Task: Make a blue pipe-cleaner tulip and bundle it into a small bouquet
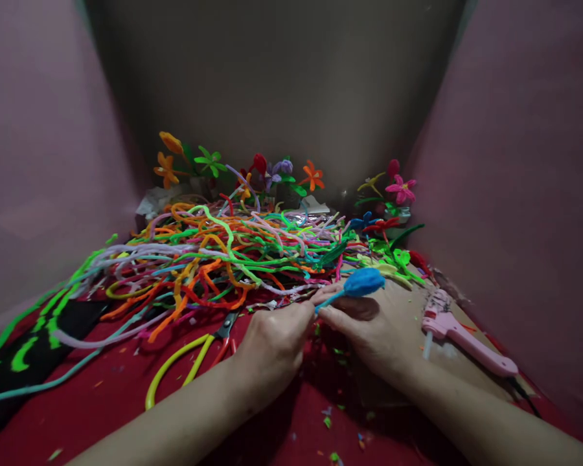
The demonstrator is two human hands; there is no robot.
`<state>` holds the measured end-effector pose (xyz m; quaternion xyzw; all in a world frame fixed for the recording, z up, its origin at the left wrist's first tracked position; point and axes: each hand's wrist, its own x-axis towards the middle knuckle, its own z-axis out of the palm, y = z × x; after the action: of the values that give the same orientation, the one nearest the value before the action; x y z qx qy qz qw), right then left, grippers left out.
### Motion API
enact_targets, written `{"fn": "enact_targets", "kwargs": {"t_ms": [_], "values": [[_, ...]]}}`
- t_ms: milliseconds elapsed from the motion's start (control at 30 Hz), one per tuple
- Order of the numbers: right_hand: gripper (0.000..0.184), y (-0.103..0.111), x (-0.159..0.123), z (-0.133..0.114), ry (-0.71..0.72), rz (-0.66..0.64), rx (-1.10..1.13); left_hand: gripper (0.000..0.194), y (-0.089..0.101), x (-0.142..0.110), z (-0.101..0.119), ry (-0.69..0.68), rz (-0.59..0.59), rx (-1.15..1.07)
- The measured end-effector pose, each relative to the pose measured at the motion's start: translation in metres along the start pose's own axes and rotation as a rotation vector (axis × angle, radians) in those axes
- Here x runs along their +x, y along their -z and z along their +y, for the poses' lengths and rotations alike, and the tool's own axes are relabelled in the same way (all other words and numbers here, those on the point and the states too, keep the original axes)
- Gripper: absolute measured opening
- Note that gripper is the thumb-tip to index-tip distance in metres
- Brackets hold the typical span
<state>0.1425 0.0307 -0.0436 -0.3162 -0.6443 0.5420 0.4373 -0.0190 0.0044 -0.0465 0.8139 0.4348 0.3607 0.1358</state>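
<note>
My left hand and my right hand meet over the red cloth, both pinching the stem of a blue pipe-cleaner bud. The coiled blue head sticks up to the right, above my right hand's fingers. Each hand has its fingers pressed together on the thin blue stem. Just beyond them lies a big tangled heap of coloured pipe cleaners.
Yellow-handled scissors lie left of my left hand. A pink glue gun rests on the right. Finished pipe-cleaner flowers stand along the back wall. Green scraps dot the cloth; pink walls close both sides.
</note>
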Motion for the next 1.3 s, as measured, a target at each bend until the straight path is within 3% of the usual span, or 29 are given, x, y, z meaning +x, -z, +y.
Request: {"fn": "enact_targets", "kwargs": {"t_ms": [133, 200, 300, 433, 533, 633, 767, 867, 933, 1033, 1133, 1300], "values": [[0.025, 0.005, 0.003, 0.012, 0.009, -0.113, 0.178, 0.022, 0.008, 0.008, 0.013, 0.496, -0.175, -0.820], [0.024, 0.008, 0.003, 0.017, 0.040, -0.131, 0.241, 0.020, 0.010, 0.008, 0.014, 0.635, -0.294, -1.180], [0.021, 0.009, 0.002, 0.019, 0.080, -0.141, 0.253, 0.015, 0.007, 0.004, 0.010, 0.667, -0.389, -1.491], [0.015, 0.005, 0.000, 0.013, 0.103, -0.170, 0.295, 0.013, 0.000, 0.000, 0.007, 0.636, -0.464, -1.701], [0.014, 0.000, -0.001, 0.010, 0.021, -0.140, 0.376, 0.016, -0.003, 0.002, 0.009, 0.641, -0.438, -1.630], [0.015, -0.003, -0.002, 0.008, -0.079, -0.073, 0.396, 0.022, -0.005, 0.004, 0.012, 0.604, -0.295, -1.182], [0.015, -0.003, -0.001, -0.002, -0.116, 0.015, 0.231, 0.014, -0.007, 0.000, 0.010, 0.214, -0.026, -0.176], [0.014, -0.004, -0.001, -0.011, -0.132, 0.015, 0.096, 0.019, -0.006, -0.006, 0.007, -0.041, -0.028, 0.354], [0.016, -0.004, 0.000, -0.015, -0.166, 0.008, 0.031, 0.022, -0.005, -0.008, 0.004, -0.131, -0.060, 0.508], [0.012, -0.004, 0.001, -0.011, -0.185, -0.007, 0.045, 0.024, -0.002, -0.006, 0.003, -0.151, -0.025, 0.421], [0.020, -0.001, 0.002, 0.000, -0.137, -0.065, 0.145, 0.023, 0.002, 0.000, 0.007, -0.051, 0.014, 0.061], [0.026, 0.005, 0.002, 0.011, -0.057, -0.178, 0.245, 0.022, 0.011, 0.009, 0.021, 0.401, -0.119, -0.552]]}}
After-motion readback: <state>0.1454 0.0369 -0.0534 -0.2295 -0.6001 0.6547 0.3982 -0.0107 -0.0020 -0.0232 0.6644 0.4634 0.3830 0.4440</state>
